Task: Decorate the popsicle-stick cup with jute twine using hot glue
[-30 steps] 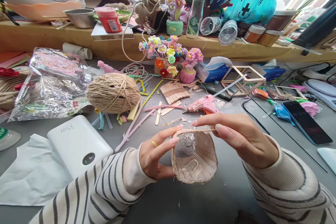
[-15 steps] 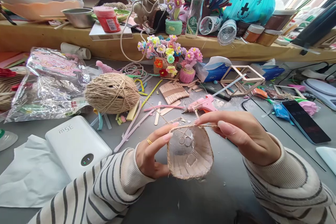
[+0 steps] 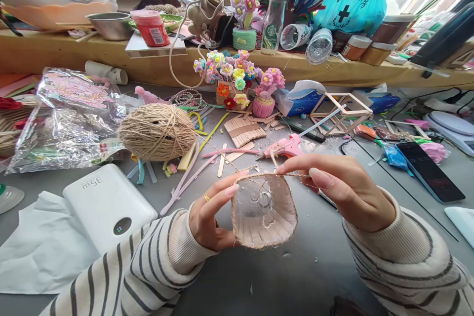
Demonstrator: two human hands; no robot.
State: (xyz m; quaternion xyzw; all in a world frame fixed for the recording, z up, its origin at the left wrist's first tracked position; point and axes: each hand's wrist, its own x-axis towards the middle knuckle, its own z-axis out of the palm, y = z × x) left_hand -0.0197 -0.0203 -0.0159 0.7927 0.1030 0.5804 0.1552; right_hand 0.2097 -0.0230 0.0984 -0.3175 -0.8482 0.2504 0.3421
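My left hand [image 3: 212, 212] grips a clear plastic cup [image 3: 264, 215] from its left side, fingers on the upper rim and thumb lower down. The cup's open mouth faces me, and twine edges the rim. With thumb and forefinger, my right hand [image 3: 344, 190] pinches a strand of twine [image 3: 296, 175] that runs along the top of the rim. Another strand leads back toward the big twine ball [image 3: 157, 132] at the left. Just beyond the cup lies a pink glue gun [image 3: 283, 147] with a glue stick in its rear.
A white power bank [image 3: 111, 207] and white tissue [image 3: 40, 247] lie at left. Craft sticks [image 3: 245, 131], a stick frame [image 3: 342, 113] and pipe-cleaner flowers [image 3: 231, 76] stand behind. A phone [image 3: 429, 172] is at right. Jars and bottles line the shelf [image 3: 155, 68].
The cup and my left hand have shifted slightly left and up, and the cup's mouth has tilted a little. My right hand keeps its pinch in nearly the same place.
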